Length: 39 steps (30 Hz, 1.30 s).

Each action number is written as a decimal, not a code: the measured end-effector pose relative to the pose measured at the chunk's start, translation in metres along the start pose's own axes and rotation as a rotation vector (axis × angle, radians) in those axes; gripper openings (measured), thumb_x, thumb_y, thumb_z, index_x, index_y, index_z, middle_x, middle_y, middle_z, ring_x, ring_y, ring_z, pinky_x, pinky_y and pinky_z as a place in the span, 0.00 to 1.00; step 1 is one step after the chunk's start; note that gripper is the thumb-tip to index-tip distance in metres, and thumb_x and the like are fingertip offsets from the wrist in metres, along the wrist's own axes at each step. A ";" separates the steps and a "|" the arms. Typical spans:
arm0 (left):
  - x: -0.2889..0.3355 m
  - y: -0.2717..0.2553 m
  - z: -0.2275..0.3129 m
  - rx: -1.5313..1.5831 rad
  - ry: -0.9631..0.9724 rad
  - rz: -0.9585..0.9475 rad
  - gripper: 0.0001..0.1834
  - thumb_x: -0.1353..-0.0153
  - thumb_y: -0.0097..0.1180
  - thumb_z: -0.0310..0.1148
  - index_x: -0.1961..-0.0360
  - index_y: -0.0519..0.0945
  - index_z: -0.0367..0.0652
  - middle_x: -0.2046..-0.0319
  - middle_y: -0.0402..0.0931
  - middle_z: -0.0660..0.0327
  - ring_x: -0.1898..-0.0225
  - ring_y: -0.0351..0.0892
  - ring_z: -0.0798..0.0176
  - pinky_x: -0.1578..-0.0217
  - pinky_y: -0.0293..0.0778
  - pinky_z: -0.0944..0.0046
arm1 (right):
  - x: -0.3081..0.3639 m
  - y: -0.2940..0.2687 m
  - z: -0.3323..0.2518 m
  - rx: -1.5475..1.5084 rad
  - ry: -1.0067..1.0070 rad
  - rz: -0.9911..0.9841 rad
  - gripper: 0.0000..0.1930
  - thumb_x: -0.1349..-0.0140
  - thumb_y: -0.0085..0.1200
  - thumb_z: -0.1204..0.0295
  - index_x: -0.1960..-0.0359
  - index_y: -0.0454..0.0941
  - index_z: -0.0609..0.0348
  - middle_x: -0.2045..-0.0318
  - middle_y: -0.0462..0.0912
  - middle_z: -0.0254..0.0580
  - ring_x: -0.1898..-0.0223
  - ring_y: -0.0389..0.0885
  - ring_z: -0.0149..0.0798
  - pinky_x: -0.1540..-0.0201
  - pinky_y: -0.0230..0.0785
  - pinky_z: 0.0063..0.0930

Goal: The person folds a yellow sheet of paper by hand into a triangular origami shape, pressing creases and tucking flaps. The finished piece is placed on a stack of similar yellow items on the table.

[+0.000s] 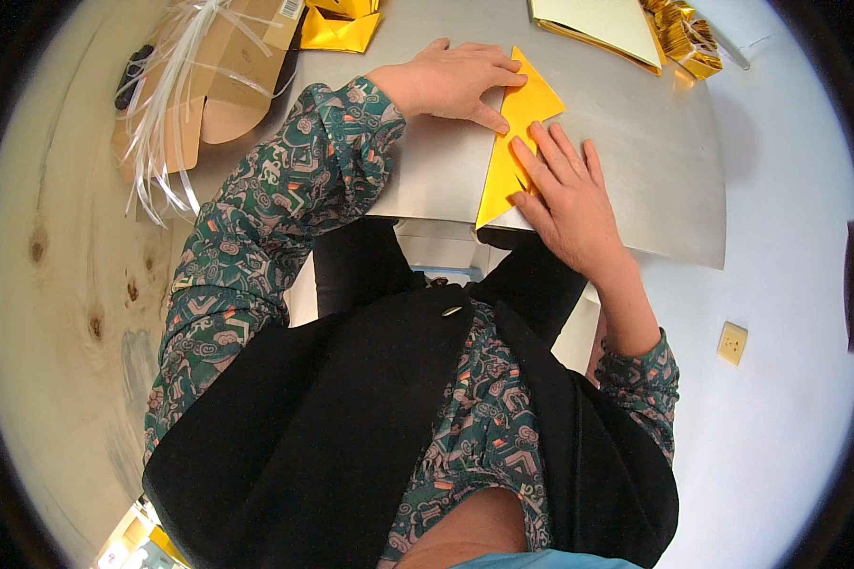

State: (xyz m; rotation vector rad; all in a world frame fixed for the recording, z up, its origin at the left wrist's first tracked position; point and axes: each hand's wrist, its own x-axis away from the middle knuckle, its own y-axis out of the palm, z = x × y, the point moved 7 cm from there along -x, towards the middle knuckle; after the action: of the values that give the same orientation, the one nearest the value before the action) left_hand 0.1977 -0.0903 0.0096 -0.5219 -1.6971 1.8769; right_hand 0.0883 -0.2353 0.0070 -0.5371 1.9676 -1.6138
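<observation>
Near edge: the gold paper [514,142] hangs its bottom corner a bit over the near edge of the grey metal table [626,152], right in front of the person.

Gold paper look: shiny foil-type sheet, bright yellow-gold, already folded into a pointy shape, long and narrow toward the near end, wider with a triangle tip at the far end. A crease runs down the middle, and the near half catches the light more.

Right hand [567,194]: lies flat on the right side of the paper, fingers a little spread and stretched out toward the far end, palm pressing down. Not pinching anything.

Left hand [451,81]: comes in from the left, fingers held close together and curled slightly, fingertips pressing on the far left edge of the paper.

Room to move: bare table to the right of the hands and also between the left forearm and the near edge, so plenty of space there.

Far left: more gold sheets [342,28] at the far edge, and a brown cardboard piece [232,71] with pale plastic strips [166,104] just off the table's left side.

Far right: a pale yellow-green pad [603,24] and a crumpled gold foil bundle [683,38] beside it, well apart from the hands.
</observation>
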 end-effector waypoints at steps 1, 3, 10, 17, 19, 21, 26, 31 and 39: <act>0.000 0.000 0.000 0.006 0.002 0.007 0.40 0.40 0.63 0.57 0.29 0.69 0.59 0.28 0.62 0.60 0.25 0.54 0.56 0.30 0.53 0.42 | 0.006 0.000 -0.003 -0.003 0.012 -0.012 0.29 0.30 0.51 0.53 0.30 0.67 0.48 0.28 0.64 0.46 0.25 0.55 0.49 0.24 0.39 0.56; 0.000 0.001 0.000 0.007 -0.005 0.008 0.39 0.40 0.63 0.57 0.29 0.69 0.58 0.28 0.62 0.60 0.25 0.55 0.56 0.30 0.53 0.42 | 0.017 -0.003 -0.009 -0.009 0.024 -0.023 0.30 0.31 0.52 0.53 0.30 0.67 0.48 0.28 0.64 0.46 0.25 0.55 0.50 0.24 0.39 0.56; -0.005 0.003 0.001 0.028 -0.002 -0.026 0.40 0.40 0.63 0.57 0.29 0.69 0.59 0.27 0.61 0.59 0.26 0.56 0.55 0.30 0.53 0.43 | 0.047 -0.011 -0.022 -0.090 0.035 -0.030 0.32 0.35 0.57 0.56 0.30 0.67 0.49 0.28 0.62 0.45 0.24 0.52 0.50 0.23 0.38 0.53; 0.000 0.009 -0.006 0.015 -0.025 -0.012 0.40 0.40 0.63 0.58 0.28 0.68 0.58 0.27 0.60 0.58 0.24 0.53 0.55 0.31 0.53 0.40 | 0.052 -0.012 -0.027 -0.194 0.021 -0.003 0.31 0.38 0.62 0.61 0.33 0.71 0.51 0.29 0.65 0.46 0.25 0.55 0.51 0.24 0.41 0.52; 0.000 0.009 -0.006 0.025 -0.012 -0.006 0.41 0.40 0.63 0.57 0.28 0.68 0.58 0.27 0.61 0.58 0.24 0.53 0.55 0.30 0.53 0.39 | 0.051 -0.014 -0.025 -0.248 0.025 0.018 0.30 0.40 0.64 0.64 0.35 0.72 0.53 0.30 0.66 0.47 0.26 0.57 0.52 0.24 0.44 0.51; 0.000 0.008 -0.005 0.032 0.006 0.000 0.41 0.40 0.63 0.57 0.28 0.67 0.57 0.27 0.61 0.58 0.24 0.53 0.54 0.30 0.52 0.39 | 0.049 -0.022 -0.017 -0.368 0.071 0.125 0.31 0.42 0.65 0.67 0.36 0.73 0.55 0.30 0.67 0.48 0.26 0.58 0.53 0.25 0.47 0.50; 0.010 0.011 0.001 0.043 0.034 0.084 0.39 0.40 0.62 0.56 0.30 0.69 0.54 0.28 0.63 0.60 0.25 0.54 0.53 0.29 0.51 0.38 | 0.040 -0.026 -0.015 -0.368 0.064 0.193 0.34 0.47 0.69 0.69 0.36 0.72 0.57 0.33 0.71 0.48 0.28 0.62 0.53 0.26 0.50 0.49; 0.023 0.007 0.007 0.058 0.072 0.286 0.36 0.41 0.66 0.51 0.33 0.73 0.51 0.30 0.65 0.57 0.28 0.59 0.51 0.29 0.54 0.43 | 0.036 -0.016 -0.022 -0.249 0.006 0.131 0.34 0.48 0.69 0.68 0.37 0.73 0.55 0.34 0.72 0.44 0.30 0.64 0.49 0.25 0.48 0.51; 0.032 -0.003 0.025 0.229 0.278 0.391 0.15 0.41 0.67 0.35 0.52 0.83 0.50 0.48 0.77 0.59 0.41 0.71 0.53 0.38 0.67 0.55 | 0.036 -0.014 -0.020 -0.244 0.014 0.166 0.32 0.49 0.70 0.68 0.40 0.75 0.55 0.36 0.73 0.42 0.32 0.67 0.48 0.27 0.52 0.52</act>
State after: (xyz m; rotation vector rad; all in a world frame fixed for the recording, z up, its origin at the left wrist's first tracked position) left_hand 0.1578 -0.0892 0.0183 -1.0237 -1.2453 2.1131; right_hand 0.0479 -0.2448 0.0180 -0.4406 2.1732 -1.2894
